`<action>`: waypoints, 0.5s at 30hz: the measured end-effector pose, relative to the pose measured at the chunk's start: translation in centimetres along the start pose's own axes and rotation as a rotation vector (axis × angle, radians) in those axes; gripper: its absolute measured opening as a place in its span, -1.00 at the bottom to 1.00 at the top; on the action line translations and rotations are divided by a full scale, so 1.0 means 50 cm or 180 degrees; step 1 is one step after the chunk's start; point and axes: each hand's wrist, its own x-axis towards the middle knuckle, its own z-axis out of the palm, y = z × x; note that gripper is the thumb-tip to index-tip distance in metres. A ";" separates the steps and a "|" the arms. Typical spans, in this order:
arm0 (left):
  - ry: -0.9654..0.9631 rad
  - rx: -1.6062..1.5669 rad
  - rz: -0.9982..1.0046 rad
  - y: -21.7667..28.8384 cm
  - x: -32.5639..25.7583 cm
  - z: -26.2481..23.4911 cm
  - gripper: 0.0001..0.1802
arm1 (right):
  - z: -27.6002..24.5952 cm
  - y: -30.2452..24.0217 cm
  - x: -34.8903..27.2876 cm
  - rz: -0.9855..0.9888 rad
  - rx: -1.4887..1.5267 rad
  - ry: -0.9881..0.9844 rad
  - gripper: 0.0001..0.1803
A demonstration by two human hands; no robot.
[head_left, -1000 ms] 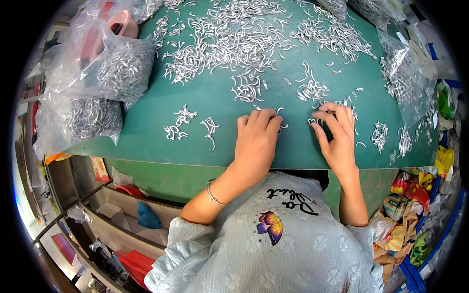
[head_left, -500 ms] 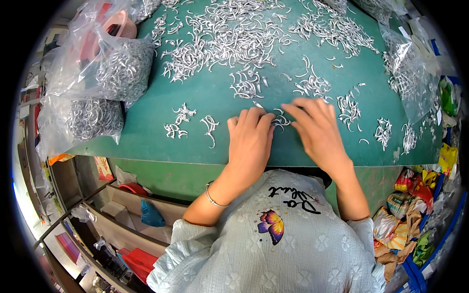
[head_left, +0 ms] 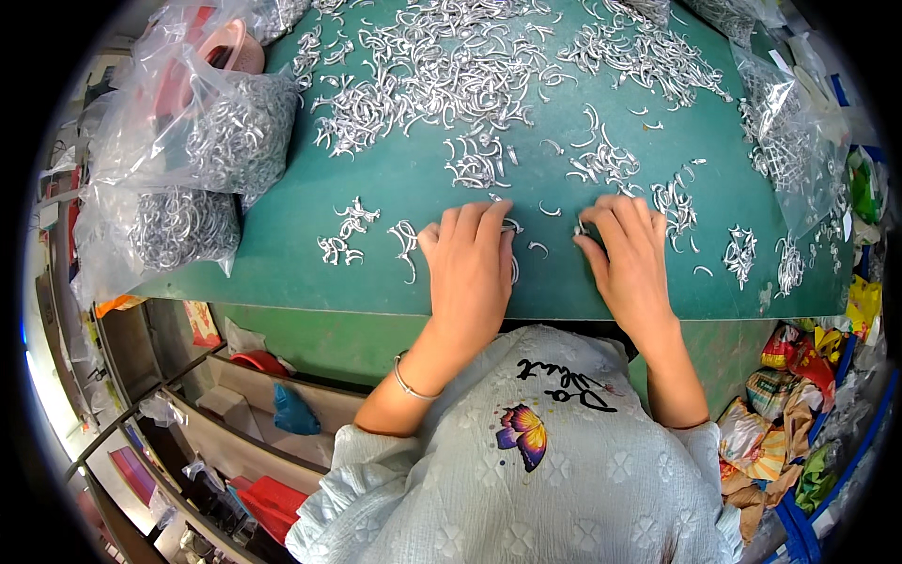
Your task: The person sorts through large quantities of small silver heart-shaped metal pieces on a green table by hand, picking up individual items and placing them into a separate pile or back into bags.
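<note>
My left hand (head_left: 467, 268) rests on the green tabletop with its fingers stretched forward. Small curved silver metal pieces (head_left: 513, 226) show beside its forefinger and thumb, partly hidden by the hand. Farther right, my right hand (head_left: 628, 256) has its fingers bent, with a small silver piece (head_left: 582, 228) at the tips of thumb and forefinger. Between both hands lie a few loose curved pieces (head_left: 538, 248). Just left of my left hand is a small cluster of curved pieces (head_left: 405, 246).
A large heap of silver pieces (head_left: 460, 66) covers the table's far part. Clear plastic bags (head_left: 240, 132) full of pieces stand at the left, near a pink container (head_left: 242, 49). Another bag (head_left: 780, 141) lies at the right. Several small clusters (head_left: 673, 209) spread rightward.
My hands have moved apart: the left slightly left, the right slightly right and nearer. The pieces that were bunched between them are now spread out, some beside my left hand.
</note>
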 end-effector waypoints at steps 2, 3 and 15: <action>0.0070 0.0015 0.0040 0.005 -0.004 -0.011 -0.68 | -0.011 0.014 -0.012 -0.0144 0.0051 -0.0118 -0.73; 0.0031 0.0002 0.0031 0.007 -0.008 -0.015 -0.68 | -0.015 0.019 -0.017 -0.0210 0.0067 -0.0180 -0.72; -0.0062 0.0102 0.0037 0.010 -0.018 -0.011 -0.70 | -0.033 0.002 -0.013 -0.0168 0.0357 -0.0129 -0.73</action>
